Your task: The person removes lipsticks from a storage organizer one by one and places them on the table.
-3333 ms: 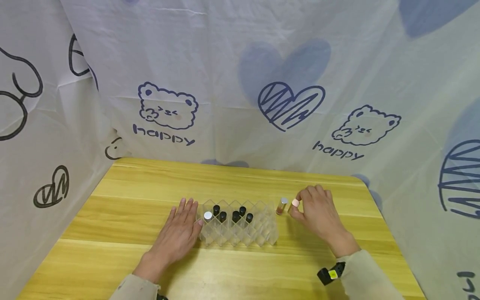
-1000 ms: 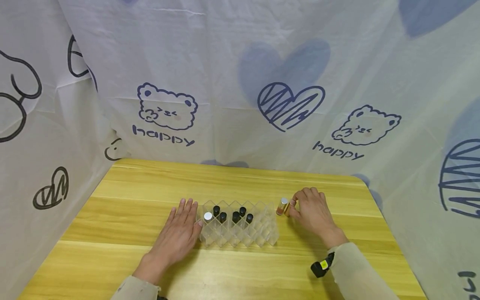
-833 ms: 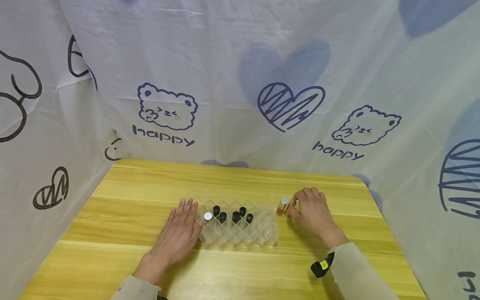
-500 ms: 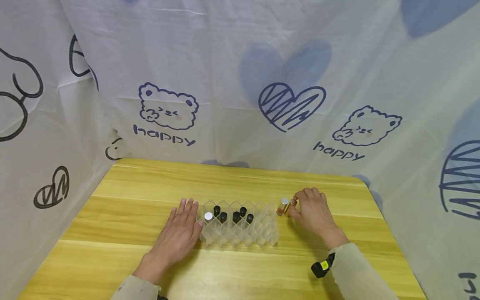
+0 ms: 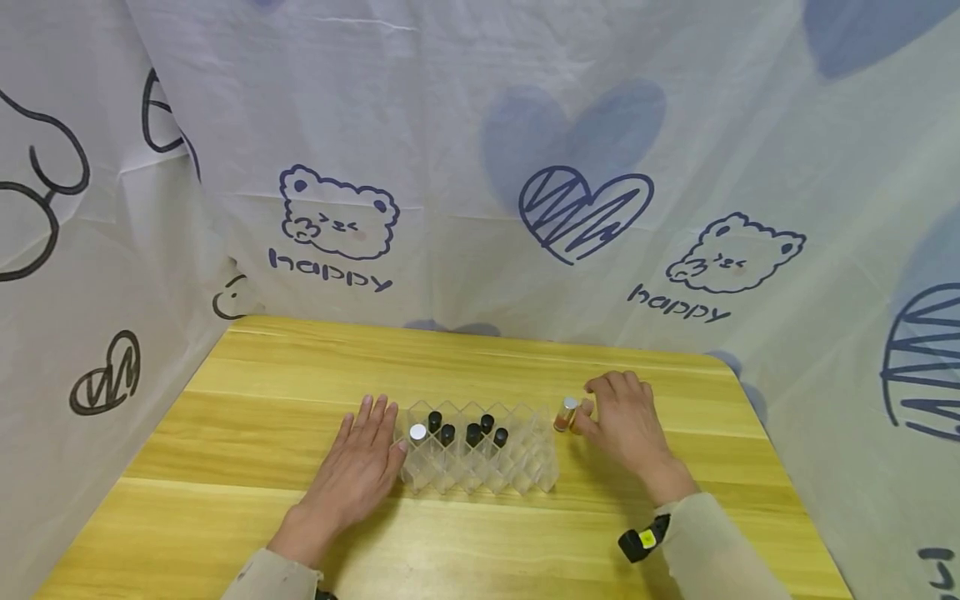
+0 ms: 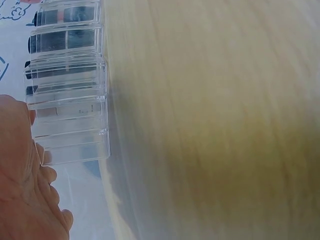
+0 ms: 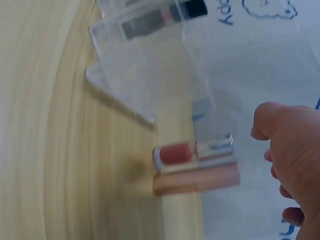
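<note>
Right hand [image 5: 626,427]: grip parted, holding nothing — the pinkish lipstick tube [image 7: 197,179] stands just off its thumb toward nine o'clock, beside the silver-capped lip gloss [image 5: 566,414]. Farther toward nine — the clear lipstick organizer [image 5: 517,472], its nine-o'clock end touched by the straight-fingered left hand [image 5: 356,467].

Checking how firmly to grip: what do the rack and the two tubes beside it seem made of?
The rack looks like glossy clear plastic, dark tubes showing through. The silver-capped tube seems clear plastic or glass, red showing through; its shiny cap may be metallised plastic. The pinkish tube looks opaque and smooth, perhaps plastic or metal; blur leaves it open.
</note>
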Motion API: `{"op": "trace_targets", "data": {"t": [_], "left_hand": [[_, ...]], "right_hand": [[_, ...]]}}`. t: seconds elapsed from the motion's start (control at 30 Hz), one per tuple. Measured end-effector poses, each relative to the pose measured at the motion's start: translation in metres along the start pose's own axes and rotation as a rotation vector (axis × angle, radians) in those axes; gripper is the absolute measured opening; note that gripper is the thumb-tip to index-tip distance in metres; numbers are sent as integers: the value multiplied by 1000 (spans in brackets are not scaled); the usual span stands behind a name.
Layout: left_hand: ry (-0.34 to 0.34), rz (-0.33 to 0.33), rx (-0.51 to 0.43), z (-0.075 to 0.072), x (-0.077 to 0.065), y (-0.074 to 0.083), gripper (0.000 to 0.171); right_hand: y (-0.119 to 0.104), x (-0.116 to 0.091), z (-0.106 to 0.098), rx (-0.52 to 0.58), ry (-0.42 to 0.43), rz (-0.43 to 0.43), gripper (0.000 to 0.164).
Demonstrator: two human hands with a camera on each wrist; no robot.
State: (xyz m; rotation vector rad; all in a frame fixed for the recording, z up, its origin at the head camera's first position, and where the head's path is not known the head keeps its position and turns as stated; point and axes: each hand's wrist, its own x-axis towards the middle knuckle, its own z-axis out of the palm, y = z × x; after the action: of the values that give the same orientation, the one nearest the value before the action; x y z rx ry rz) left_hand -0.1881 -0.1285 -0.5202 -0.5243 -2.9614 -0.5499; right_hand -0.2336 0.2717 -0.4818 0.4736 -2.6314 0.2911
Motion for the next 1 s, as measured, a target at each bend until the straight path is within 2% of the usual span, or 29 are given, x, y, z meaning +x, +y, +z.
{"op": "trace_targets", "data": {"t": [0.17,0.33,0.63,1.0], "left_hand": [[-3,-1,18,0,0,0,64],[-7,3,32,0,1,0,64],[-5,11,61,-3,1,0,64],[-2,20,97,-7,2,3,64]], "right_hand": [[-23,3,-6,2,65,-76,28],[-46,3,-3,-3,93,-158,30],[-75,-3,10,-12,74,-246,29],[-89,-5,19,-7,33,-268,23]]}}
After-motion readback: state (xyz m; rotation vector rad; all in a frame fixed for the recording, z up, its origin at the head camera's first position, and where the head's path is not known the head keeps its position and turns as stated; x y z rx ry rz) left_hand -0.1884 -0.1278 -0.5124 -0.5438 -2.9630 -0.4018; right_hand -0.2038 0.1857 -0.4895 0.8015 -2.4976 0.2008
